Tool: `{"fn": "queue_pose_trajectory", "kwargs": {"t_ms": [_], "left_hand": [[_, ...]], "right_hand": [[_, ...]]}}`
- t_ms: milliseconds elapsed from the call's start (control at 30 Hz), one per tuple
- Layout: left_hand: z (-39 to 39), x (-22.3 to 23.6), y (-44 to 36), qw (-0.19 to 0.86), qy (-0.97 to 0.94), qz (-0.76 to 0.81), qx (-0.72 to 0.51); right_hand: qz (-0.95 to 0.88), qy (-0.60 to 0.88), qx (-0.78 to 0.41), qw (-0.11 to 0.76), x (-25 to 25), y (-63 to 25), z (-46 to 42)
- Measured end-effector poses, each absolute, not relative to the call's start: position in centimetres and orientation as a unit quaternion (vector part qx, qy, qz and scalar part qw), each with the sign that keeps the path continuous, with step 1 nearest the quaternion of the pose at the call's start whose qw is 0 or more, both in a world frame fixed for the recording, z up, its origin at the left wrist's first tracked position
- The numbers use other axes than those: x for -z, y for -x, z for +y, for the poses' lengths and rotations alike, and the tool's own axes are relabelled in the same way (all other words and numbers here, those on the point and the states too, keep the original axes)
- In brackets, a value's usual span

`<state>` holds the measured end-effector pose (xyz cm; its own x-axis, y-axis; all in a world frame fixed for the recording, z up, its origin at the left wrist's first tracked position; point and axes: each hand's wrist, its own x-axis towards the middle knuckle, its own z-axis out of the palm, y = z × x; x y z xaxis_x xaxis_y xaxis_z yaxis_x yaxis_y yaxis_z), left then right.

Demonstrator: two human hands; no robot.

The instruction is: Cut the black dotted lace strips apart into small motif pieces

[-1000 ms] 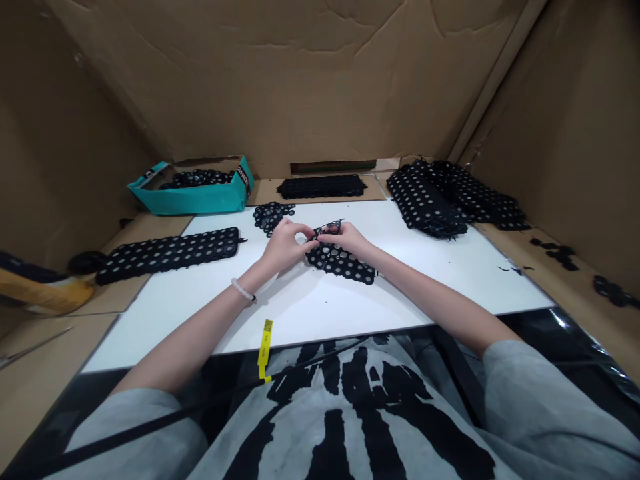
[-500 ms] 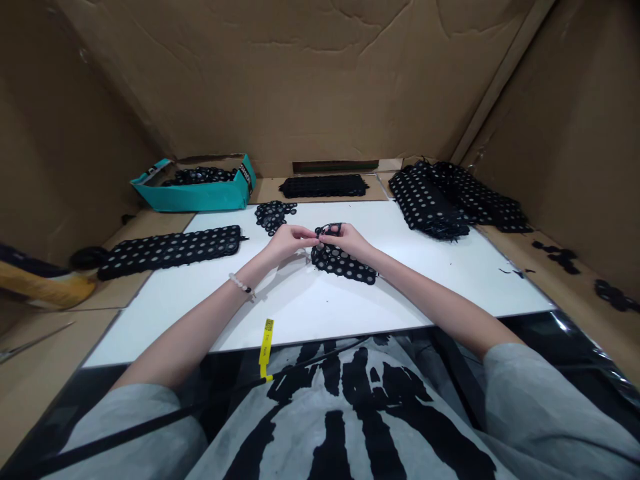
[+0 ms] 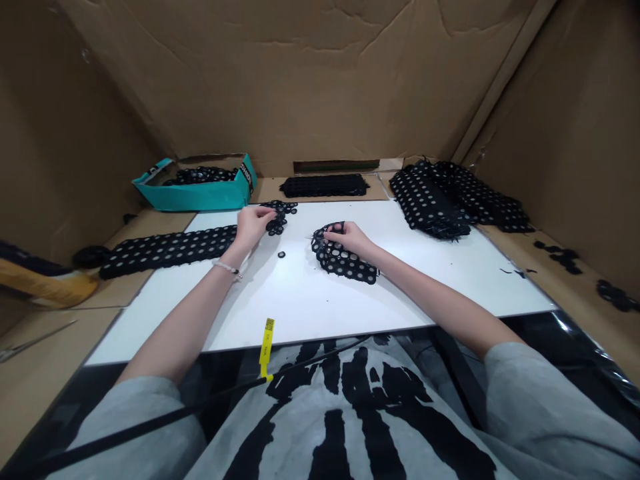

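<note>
While the right hand point(image 3: 353, 240) pinches a black openwork strip with pale dots point(image 3: 351, 265) between thumb and fingers, the left hand point(image 3: 251, 227) is at a pile of small black rings point(image 3: 278, 223) farther back. Its thumb and forefinger come close together at the edge of that pile; from where I stand I can't tell whether they have closed on a ring. The gripped strip is near the middle of the white desk point(image 3: 280, 313), its near end lying flat and its far end curling up at the right fingers. A single black ring point(image 3: 281, 254) lies by itself between the left wrist and the strip.

Just behind the left forearm, a longer dotted strip point(image 3: 165, 252) runs off the desk's left side. At the back left is a teal open box point(image 3: 195, 197) with more dark pieces inside, and beside it a flat black bundle point(image 3: 324, 186). A heap of dotted black strips point(image 3: 425, 200) fills the back right corner. A beaded bracelet point(image 3: 226, 267) circles the left wrist.
</note>
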<state>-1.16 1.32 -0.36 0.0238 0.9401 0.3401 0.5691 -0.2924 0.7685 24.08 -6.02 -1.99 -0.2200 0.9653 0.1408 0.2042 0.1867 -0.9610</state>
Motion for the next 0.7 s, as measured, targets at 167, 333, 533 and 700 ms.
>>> {"fn": "queue_pose_trajectory", "kwargs": {"t_ms": [167,333,533,700], "left_hand": [[1.0,-0.6,1.9,0.052,-0.770,0.545,-0.329],[-0.7,-2.1,1.5,0.175,-0.823,0.526,-0.123],[0.1,-0.9,1.8,0.180,-0.809,0.551,-0.098],[-0.7,-0.9,-0.1,0.075,-0.806,0.490,-0.324]], "right_hand": [[-0.622,0.469,-0.440,0.447,2.3,-24.3,-5.6],[-0.625,0.467,-0.442,0.443,2.2,-24.1,-5.6],[-0.651,0.475,-0.403,0.433,2.1,-24.3,-5.8],[-0.713,0.480,-0.327,0.393,2.0,-24.7,-5.9]]}}
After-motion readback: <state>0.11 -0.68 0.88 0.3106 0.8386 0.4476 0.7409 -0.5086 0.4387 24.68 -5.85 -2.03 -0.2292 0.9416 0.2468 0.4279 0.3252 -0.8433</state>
